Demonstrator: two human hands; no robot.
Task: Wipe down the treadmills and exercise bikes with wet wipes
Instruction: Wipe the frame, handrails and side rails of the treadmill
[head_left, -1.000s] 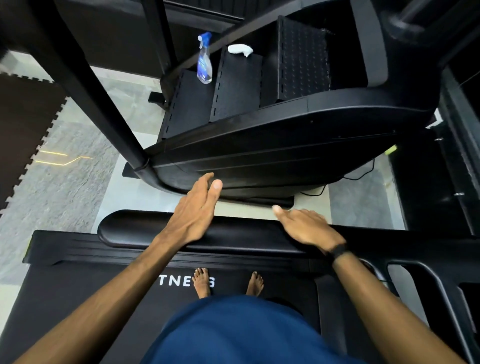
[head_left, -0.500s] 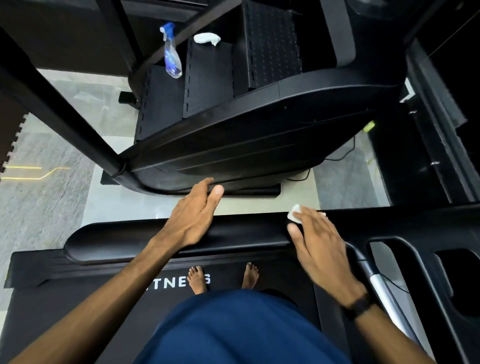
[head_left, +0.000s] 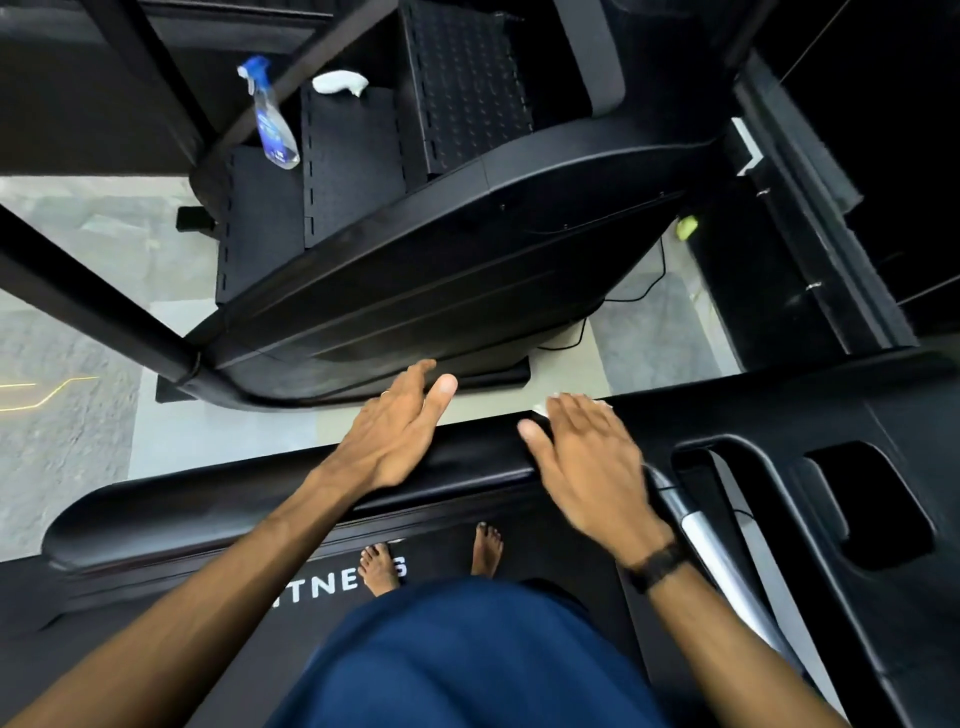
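Black moulded plastic fills most of the view: a long, rounded black treadmill front bar (head_left: 218, 499) runs across the middle, and both hands lie on it. The left hand (head_left: 395, 431) rests flat on the bar's far edge, its grip spread, fingers straight and reaching toward the black stair-climber housing (head_left: 467, 270) beyond. The right hand (head_left: 587, 457) presses flat on the bar's right end, fingers straight and together, over a white wet wipe (head_left: 543, 408); only a small corner of the wipe shows past the fingertips at the far edge. A black wristband (head_left: 657, 566) circles the right wrist. On the stair-climber's lowest step stands a clear spray bottle with a blue trigger (head_left: 270, 117), and a crumpled white cloth (head_left: 340, 83) lies on the next step up. Bare feet stand on the treadmill belt (head_left: 156, 649) below.
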